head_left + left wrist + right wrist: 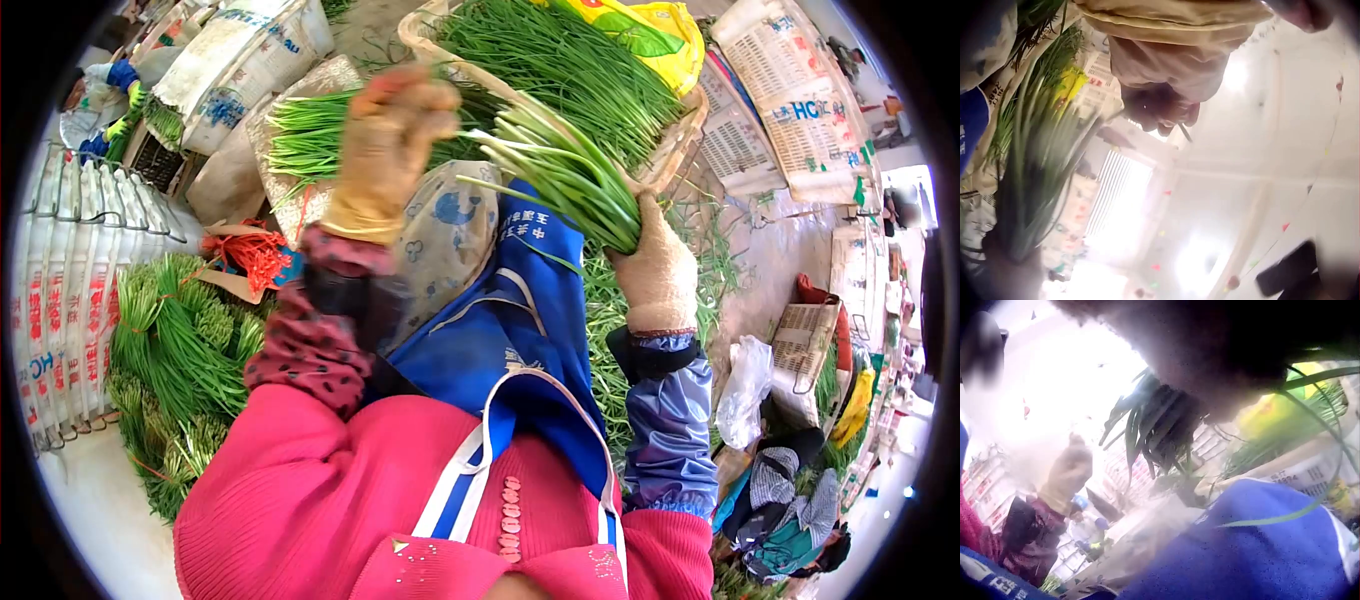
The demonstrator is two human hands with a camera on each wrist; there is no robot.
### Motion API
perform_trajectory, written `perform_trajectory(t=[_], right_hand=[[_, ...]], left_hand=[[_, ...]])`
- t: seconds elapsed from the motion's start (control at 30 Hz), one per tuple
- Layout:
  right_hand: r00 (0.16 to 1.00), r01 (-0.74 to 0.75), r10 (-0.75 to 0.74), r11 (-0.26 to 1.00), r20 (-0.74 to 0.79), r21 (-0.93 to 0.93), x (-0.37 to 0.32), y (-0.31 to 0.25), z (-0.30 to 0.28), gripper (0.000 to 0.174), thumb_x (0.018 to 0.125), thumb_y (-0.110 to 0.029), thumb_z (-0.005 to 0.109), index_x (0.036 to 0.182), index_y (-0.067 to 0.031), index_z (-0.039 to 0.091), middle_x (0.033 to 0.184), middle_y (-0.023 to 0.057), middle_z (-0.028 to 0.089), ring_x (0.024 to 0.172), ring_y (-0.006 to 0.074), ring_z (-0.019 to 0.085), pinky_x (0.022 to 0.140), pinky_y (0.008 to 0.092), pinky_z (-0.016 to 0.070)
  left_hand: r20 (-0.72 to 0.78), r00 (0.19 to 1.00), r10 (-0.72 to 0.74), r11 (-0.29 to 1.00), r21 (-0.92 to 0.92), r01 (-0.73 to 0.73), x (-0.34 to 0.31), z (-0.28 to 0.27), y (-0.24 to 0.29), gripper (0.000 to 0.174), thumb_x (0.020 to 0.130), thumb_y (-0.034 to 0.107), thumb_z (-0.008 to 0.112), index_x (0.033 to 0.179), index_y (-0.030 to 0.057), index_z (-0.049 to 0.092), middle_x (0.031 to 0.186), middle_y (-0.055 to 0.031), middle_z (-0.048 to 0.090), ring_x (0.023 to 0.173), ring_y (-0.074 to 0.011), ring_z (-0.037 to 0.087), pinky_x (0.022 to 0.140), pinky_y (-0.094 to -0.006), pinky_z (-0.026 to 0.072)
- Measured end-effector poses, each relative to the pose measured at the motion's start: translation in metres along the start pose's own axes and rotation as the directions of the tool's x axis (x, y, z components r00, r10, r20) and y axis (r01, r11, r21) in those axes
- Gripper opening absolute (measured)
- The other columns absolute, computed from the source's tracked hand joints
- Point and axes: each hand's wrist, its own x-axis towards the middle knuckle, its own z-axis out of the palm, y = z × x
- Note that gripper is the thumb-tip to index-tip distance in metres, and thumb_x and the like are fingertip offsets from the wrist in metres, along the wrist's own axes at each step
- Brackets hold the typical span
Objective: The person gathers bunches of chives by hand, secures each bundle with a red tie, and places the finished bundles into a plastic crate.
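My right hand [655, 265], in a pale glove, grips a bunch of chives [565, 165] by its green part. The pale ends point up and left, over the blue apron [520, 290]. In the right wrist view this hand is a dark shape at the top, with dark leaf tips [1160, 428] beneath it. My left hand [395, 150], in a yellowish glove, is raised left of the bunch and blurred. Its fingers are curled, apart from the bunch. A thin sliver [1185, 132] shows beside its fingertips in the left wrist view.
A basket [425, 35] ahead holds loose chives and a yellow bag [665, 45]. Cut chives [310, 135] lie behind my left hand. Tied bundles [190, 350] and red ties [245, 255] are at left. White crates [795, 100] stand at right; leaf litter [620, 340] covers the floor.
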Motion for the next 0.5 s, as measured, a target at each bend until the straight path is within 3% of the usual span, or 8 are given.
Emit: perform_trajectory(t=[0.03, 0.13, 0.17, 0.23, 0.3, 0.37, 0.43, 0.5], right_hand=[[0.999, -0.046, 0.046, 0.999, 0.002, -0.016, -0.001, 0.008, -0.002, 0.070, 0.072, -0.019, 0.080, 0.134, -0.0163, 0.049, 0.099, 0.0164, 0.070, 0.091, 0.0379, 0.067, 0.075, 0.0453, 0.0535], [0.976, -0.218, 0.217, 0.969, 0.017, 0.120, -0.002, 0.037, -0.001, 0.071, 0.068, -0.016, 0.082, 0.133, -0.0108, 0.052, 0.102, 0.0205, 0.069, 0.096, 0.0378, 0.066, 0.081, 0.0428, 0.0532], [0.972, -0.234, 0.236, 0.952, 0.014, 0.200, -0.001, 0.047, 0.001, 0.071, 0.067, -0.016, 0.082, 0.132, -0.0096, 0.053, 0.103, 0.0215, 0.069, 0.097, 0.0377, 0.066, 0.082, 0.0422, 0.0532], [0.969, -0.247, 0.229, 0.867, 0.095, 0.433, 0.000, 0.047, -0.007, 0.066, 0.066, -0.011, 0.078, 0.127, -0.0056, 0.057, 0.104, 0.0188, 0.070, 0.098, 0.0318, 0.068, 0.086, 0.0374, 0.0520], [0.964, -0.264, 0.245, 0.822, 0.106, 0.504, 0.002, 0.035, -0.005, 0.065, 0.065, -0.010, 0.078, 0.126, -0.0055, 0.058, 0.104, 0.0173, 0.070, 0.096, 0.0298, 0.068, 0.086, 0.0365, 0.0521], [0.978, -0.204, 0.201, 0.867, 0.054, 0.455, 0.001, 0.020, -0.002, 0.072, 0.064, -0.013, 0.080, 0.131, -0.0061, 0.055, 0.106, 0.0210, 0.069, 0.098, 0.0352, 0.068, 0.086, 0.0396, 0.0533], [0.982, -0.179, 0.186, 0.924, 0.012, 0.339, -0.002, -0.007, -0.003, 0.077, 0.064, -0.016, 0.084, 0.134, -0.0071, 0.052, 0.105, 0.0222, 0.069, 0.097, 0.0376, 0.067, 0.083, 0.0419, 0.0539], [0.994, -0.026, 0.045, 0.981, -0.095, 0.192, -0.012, -0.028, 0.001, 0.074, 0.068, -0.018, 0.083, 0.134, -0.0083, 0.049, 0.097, 0.0208, 0.070, 0.089, 0.0394, 0.068, 0.075, 0.0443, 0.0545]], left_hand=[[0.167, 0.986, -0.024, 0.950, -0.303, 0.075, 0.004, -0.018, 0.011, 0.017, 0.094, 0.009, 0.062, 0.109, 0.0110, 0.070, 0.085, -0.0082, 0.069, 0.064, -0.0147, 0.061, 0.059, -0.0268, 0.0516], [0.383, 0.891, -0.245, 0.843, -0.370, 0.391, -0.017, -0.040, 0.023, 0.022, 0.090, 0.009, 0.065, 0.112, 0.0105, 0.069, 0.084, -0.0096, 0.066, 0.063, -0.0165, 0.059, 0.061, -0.0278, 0.0514], [0.440, 0.808, -0.393, 0.882, -0.068, 0.466, -0.023, -0.043, 0.025, 0.032, 0.087, 0.009, 0.069, 0.119, 0.0065, 0.066, 0.095, -0.0123, 0.069, 0.075, -0.0190, 0.064, 0.075, -0.0315, 0.0542], [0.317, 0.516, -0.796, 0.593, 0.583, 0.555, -0.034, -0.017, 0.008, 0.054, 0.081, 0.016, 0.077, 0.130, 0.0021, 0.058, 0.112, -0.0150, 0.067, 0.088, -0.0205, 0.065, 0.086, -0.0333, 0.0532], [0.174, 0.579, -0.796, 0.452, 0.808, 0.379, -0.042, 0.012, -0.025, 0.074, 0.077, 0.020, 0.082, 0.141, 0.0076, 0.046, 0.132, -0.0102, 0.057, 0.126, -0.0163, 0.050, 0.098, -0.0331, 0.0464], [0.267, 0.707, -0.655, 0.756, 0.241, 0.609, -0.046, 0.018, -0.069, 0.091, 0.077, 0.032, 0.084, 0.149, 0.0115, 0.032, 0.144, -0.0098, 0.045, 0.132, -0.0162, 0.043, 0.102, -0.0352, 0.0436], [0.317, 0.798, -0.512, 0.816, -0.111, 0.568, -0.030, 0.068, -0.043, 0.097, 0.077, 0.039, 0.083, 0.151, 0.0149, 0.026, 0.146, -0.0085, 0.043, 0.133, -0.0178, 0.042, 0.102, -0.0357, 0.0441], [0.263, 0.897, -0.356, 0.801, -0.408, 0.438, -0.021, 0.085, -0.059, 0.070, 0.081, 0.037, 0.080, 0.136, 0.0063, 0.047, 0.125, -0.0091, 0.060, 0.116, -0.0213, 0.058, 0.096, -0.0386, 0.0510]])
